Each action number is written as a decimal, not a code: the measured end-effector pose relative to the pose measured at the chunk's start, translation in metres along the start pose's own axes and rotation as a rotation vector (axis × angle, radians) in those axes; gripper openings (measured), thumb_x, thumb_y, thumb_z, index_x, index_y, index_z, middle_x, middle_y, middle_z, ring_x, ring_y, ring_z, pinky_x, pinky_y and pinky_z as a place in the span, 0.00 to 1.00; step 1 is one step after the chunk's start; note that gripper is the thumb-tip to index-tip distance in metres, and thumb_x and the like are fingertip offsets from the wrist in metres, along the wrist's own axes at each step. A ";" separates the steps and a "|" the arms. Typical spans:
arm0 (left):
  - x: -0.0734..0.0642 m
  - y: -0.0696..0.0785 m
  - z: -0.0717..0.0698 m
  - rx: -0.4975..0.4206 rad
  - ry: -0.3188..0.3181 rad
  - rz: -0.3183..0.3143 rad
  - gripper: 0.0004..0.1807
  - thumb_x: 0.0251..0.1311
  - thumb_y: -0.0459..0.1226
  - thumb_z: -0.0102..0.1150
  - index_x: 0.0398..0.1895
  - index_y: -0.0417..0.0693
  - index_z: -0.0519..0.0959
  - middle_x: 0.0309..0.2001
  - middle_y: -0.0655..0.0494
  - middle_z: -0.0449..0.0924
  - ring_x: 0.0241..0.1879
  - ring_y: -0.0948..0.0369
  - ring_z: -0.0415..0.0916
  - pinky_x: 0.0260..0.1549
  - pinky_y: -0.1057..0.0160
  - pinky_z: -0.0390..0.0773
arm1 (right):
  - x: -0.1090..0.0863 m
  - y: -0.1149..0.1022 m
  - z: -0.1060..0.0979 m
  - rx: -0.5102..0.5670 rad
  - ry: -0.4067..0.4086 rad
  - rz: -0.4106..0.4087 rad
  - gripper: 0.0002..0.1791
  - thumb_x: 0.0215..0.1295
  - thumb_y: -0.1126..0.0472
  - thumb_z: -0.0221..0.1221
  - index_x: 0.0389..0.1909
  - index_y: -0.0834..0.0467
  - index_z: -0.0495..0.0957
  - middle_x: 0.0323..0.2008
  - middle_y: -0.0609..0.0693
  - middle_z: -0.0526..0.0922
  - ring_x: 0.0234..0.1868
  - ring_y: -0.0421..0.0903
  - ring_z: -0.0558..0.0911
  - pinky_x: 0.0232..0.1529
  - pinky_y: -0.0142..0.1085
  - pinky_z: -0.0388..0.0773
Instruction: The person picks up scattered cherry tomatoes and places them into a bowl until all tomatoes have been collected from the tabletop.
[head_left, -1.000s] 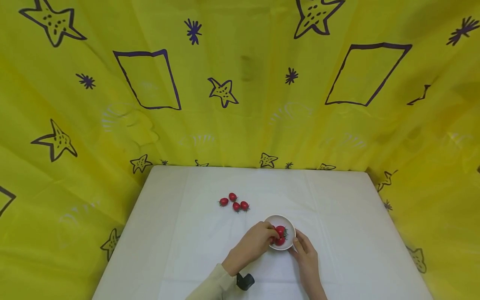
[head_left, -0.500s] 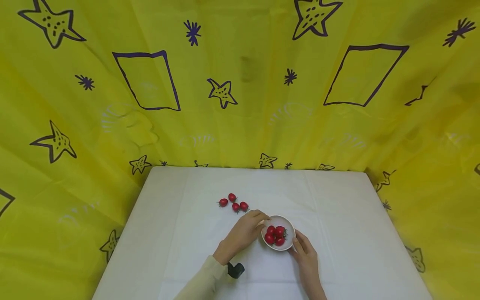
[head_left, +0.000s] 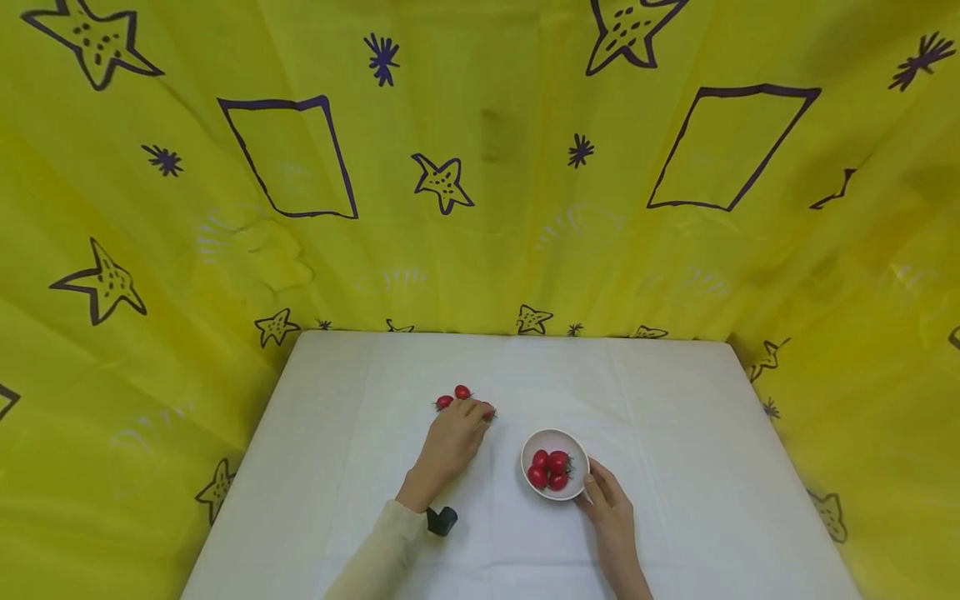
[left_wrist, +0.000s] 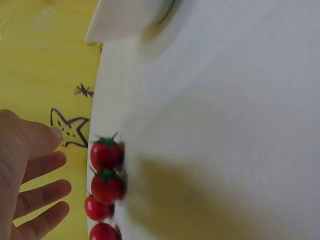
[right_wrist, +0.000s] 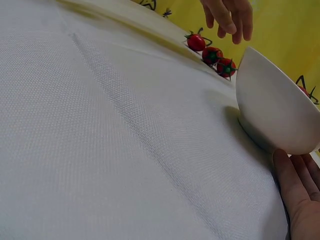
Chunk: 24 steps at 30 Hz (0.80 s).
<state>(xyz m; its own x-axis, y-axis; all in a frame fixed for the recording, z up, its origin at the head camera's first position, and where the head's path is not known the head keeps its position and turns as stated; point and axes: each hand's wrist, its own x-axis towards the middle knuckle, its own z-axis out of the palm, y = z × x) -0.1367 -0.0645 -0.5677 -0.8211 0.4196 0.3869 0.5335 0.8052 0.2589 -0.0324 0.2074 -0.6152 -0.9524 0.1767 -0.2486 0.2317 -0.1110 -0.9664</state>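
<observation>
My left hand [head_left: 452, 437] hovers over a small group of cherry tomatoes [head_left: 462, 392] on the white table and covers part of them in the head view. In the left wrist view its thumb and fingers are spread apart, with a gap between them and the red tomatoes [left_wrist: 106, 155], whose green stems show. With my right hand [head_left: 615, 512] I hold a small white bowl [head_left: 558, 440] at its right side, thumb by the rim. Fingers [right_wrist: 289, 177] reach under its curved base in the right wrist view. Several tomatoes [head_left: 550, 469] lie inside the bowl.
White cloth covers the table [head_left: 360, 467]. A yellow curtain [head_left: 495, 250] with drawn stars rises behind its far edge and along both sides. A black device [head_left: 442, 522] is strapped at my left wrist.
My left hand has left a tomato in the bowl, withdrawn from it and moved left and away to the tomatoes on the table. My right hand and the bowl stay almost in place.
</observation>
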 end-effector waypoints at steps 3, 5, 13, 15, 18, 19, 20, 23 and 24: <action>-0.002 -0.013 0.001 0.044 0.061 -0.017 0.15 0.61 0.35 0.73 0.51 0.47 0.85 0.47 0.53 0.88 0.47 0.52 0.82 0.48 0.56 0.86 | 0.000 0.000 0.001 -0.004 -0.002 -0.009 0.29 0.82 0.51 0.53 0.75 0.63 0.65 0.62 0.38 0.75 0.59 0.21 0.77 0.57 0.28 0.83; -0.004 -0.020 0.001 0.083 0.075 -0.037 0.16 0.60 0.34 0.74 0.51 0.47 0.85 0.47 0.51 0.88 0.46 0.51 0.82 0.44 0.55 0.85 | 0.000 0.001 0.002 -0.009 -0.001 -0.013 0.30 0.81 0.51 0.53 0.75 0.64 0.65 0.64 0.43 0.74 0.58 0.22 0.78 0.57 0.28 0.83; -0.011 -0.035 -0.002 0.224 0.030 -0.126 0.17 0.64 0.39 0.71 0.52 0.43 0.82 0.48 0.48 0.85 0.48 0.48 0.80 0.40 0.52 0.84 | 0.001 0.000 0.001 -0.004 0.014 0.007 0.30 0.81 0.51 0.54 0.75 0.61 0.66 0.60 0.32 0.75 0.58 0.20 0.77 0.57 0.28 0.82; -0.011 -0.037 -0.003 0.258 -0.018 -0.152 0.18 0.65 0.41 0.70 0.55 0.43 0.81 0.50 0.47 0.84 0.50 0.47 0.79 0.43 0.50 0.84 | 0.001 0.000 0.001 0.001 0.010 0.006 0.29 0.81 0.51 0.54 0.75 0.62 0.66 0.59 0.29 0.75 0.59 0.20 0.77 0.58 0.28 0.82; -0.011 -0.039 -0.002 0.283 -0.090 -0.198 0.21 0.68 0.43 0.67 0.59 0.44 0.78 0.53 0.47 0.82 0.53 0.47 0.78 0.47 0.49 0.84 | 0.001 0.001 0.001 0.006 0.011 0.005 0.29 0.81 0.52 0.54 0.75 0.62 0.66 0.58 0.28 0.75 0.59 0.21 0.77 0.57 0.28 0.82; -0.011 -0.040 -0.001 0.285 -0.105 -0.211 0.21 0.69 0.44 0.66 0.60 0.44 0.78 0.54 0.46 0.82 0.54 0.47 0.78 0.47 0.49 0.84 | 0.001 0.001 0.001 0.007 0.011 0.007 0.29 0.81 0.52 0.54 0.75 0.62 0.66 0.58 0.28 0.75 0.59 0.21 0.77 0.57 0.28 0.82; -0.010 -0.041 0.000 0.289 -0.119 -0.222 0.22 0.69 0.44 0.66 0.61 0.44 0.78 0.55 0.46 0.82 0.54 0.47 0.78 0.48 0.49 0.84 | 0.001 0.001 0.001 0.008 0.011 0.007 0.29 0.81 0.52 0.54 0.75 0.62 0.66 0.59 0.29 0.75 0.59 0.21 0.77 0.57 0.28 0.82; -0.008 -0.044 0.002 0.299 -0.139 -0.243 0.23 0.70 0.45 0.65 0.62 0.44 0.77 0.55 0.45 0.82 0.53 0.46 0.78 0.48 0.49 0.84 | 0.000 0.000 0.002 0.007 0.015 0.000 0.29 0.81 0.52 0.53 0.75 0.63 0.66 0.65 0.40 0.75 0.58 0.21 0.77 0.57 0.28 0.82; -0.008 -0.044 0.003 0.300 -0.143 -0.248 0.23 0.70 0.45 0.65 0.62 0.43 0.77 0.55 0.45 0.83 0.53 0.46 0.79 0.48 0.49 0.84 | 0.000 0.000 0.002 0.004 0.015 -0.002 0.29 0.82 0.52 0.53 0.75 0.64 0.66 0.67 0.46 0.74 0.58 0.21 0.78 0.57 0.28 0.82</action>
<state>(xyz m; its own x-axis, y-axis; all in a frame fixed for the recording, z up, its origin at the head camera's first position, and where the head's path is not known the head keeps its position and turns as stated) -0.1546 -0.1024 -0.5848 -0.9486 0.2343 0.2129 0.2502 0.9668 0.0510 -0.0328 0.2053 -0.6151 -0.9498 0.1917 -0.2473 0.2287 -0.1141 -0.9668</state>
